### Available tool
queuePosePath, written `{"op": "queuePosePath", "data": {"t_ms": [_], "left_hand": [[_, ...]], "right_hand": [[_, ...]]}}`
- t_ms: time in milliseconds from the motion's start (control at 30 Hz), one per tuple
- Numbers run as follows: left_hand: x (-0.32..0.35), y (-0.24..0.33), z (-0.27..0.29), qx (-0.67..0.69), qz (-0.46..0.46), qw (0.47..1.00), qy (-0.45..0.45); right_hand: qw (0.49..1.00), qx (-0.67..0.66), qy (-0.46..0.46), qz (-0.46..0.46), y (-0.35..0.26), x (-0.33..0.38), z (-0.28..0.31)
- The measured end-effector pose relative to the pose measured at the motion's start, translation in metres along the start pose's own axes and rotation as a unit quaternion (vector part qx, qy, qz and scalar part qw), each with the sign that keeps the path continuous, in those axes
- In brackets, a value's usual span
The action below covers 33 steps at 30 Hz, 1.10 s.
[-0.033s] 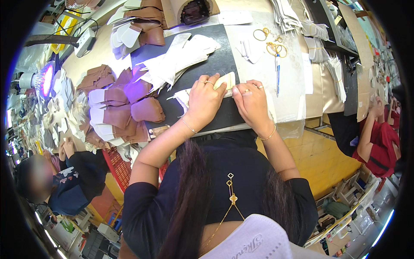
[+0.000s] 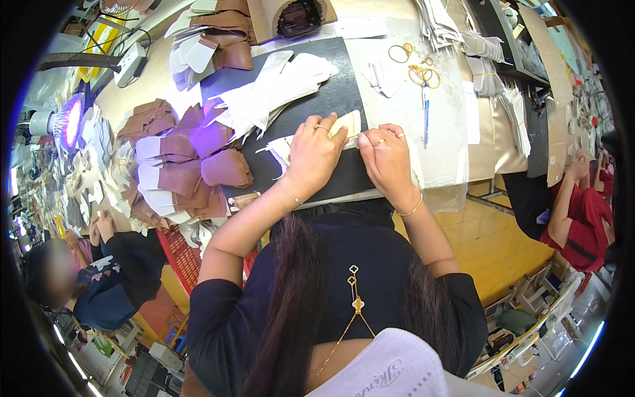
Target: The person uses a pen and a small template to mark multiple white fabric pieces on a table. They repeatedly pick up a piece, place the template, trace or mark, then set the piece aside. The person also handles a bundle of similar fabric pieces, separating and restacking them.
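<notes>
Cream leather piece (image 2: 346, 124) lay flat on the black cutting mat (image 2: 331, 99), near the mat's front edge and toward its right side, and we had both hands on it. Our left hand (image 2: 314, 155) covered most of it, fingers curled down and pressing rather than clenched, while our right hand (image 2: 385, 157) pinched its right edge between thumb and bent fingers. We judged the piece thin, light and limp, likely to fold or crease if lifted by one corner, so we took it at the edges with fingertips and kept it supported on the mat. Its surface looked smooth, perhaps a little slippery under the fingers. A heap of white cut pieces (image 2: 274, 89) sat just behind it toward the mat's back edge, and brown folded pieces (image 2: 192, 165) were stacked along the mat's left edge. Scissors with yellow handles (image 2: 423, 74) rested well apart on the pale worktable (image 2: 450, 152), beyond the mat's right edge
</notes>
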<state>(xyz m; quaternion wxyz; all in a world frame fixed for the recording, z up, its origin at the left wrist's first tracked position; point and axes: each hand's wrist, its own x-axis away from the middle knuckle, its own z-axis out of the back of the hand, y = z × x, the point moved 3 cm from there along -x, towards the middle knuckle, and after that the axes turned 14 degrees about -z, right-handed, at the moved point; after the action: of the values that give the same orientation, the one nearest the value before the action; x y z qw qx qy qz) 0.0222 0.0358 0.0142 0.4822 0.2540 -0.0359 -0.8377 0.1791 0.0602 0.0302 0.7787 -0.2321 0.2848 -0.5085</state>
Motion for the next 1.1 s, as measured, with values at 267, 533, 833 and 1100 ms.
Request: {"op": "queuePosePath", "data": {"t_ms": [267, 533, 833, 1100], "left_hand": [[0.001, -0.016, 0.004, 0.104, -0.021, 0.993, 0.059], [-0.001, -0.035, 0.073, 0.225, 0.129, 0.944, 0.205], [0.001, -0.043, 0.063, 0.104, 0.201, 0.974, 0.008], [0.018, -0.029, 0.01, 0.112, 0.196, 0.974, -0.007]], "right_hand": [[0.937, -0.322, 0.079, -0.108, 0.014, 0.013, -0.013], [0.996, -0.083, 0.038, 0.006, 0.015, 0.025, -0.027], [0.994, -0.1, 0.037, -0.019, 0.005, 0.009, -0.021], [0.998, -0.054, -0.022, -0.006, -0.001, 0.02, -0.03]]}}
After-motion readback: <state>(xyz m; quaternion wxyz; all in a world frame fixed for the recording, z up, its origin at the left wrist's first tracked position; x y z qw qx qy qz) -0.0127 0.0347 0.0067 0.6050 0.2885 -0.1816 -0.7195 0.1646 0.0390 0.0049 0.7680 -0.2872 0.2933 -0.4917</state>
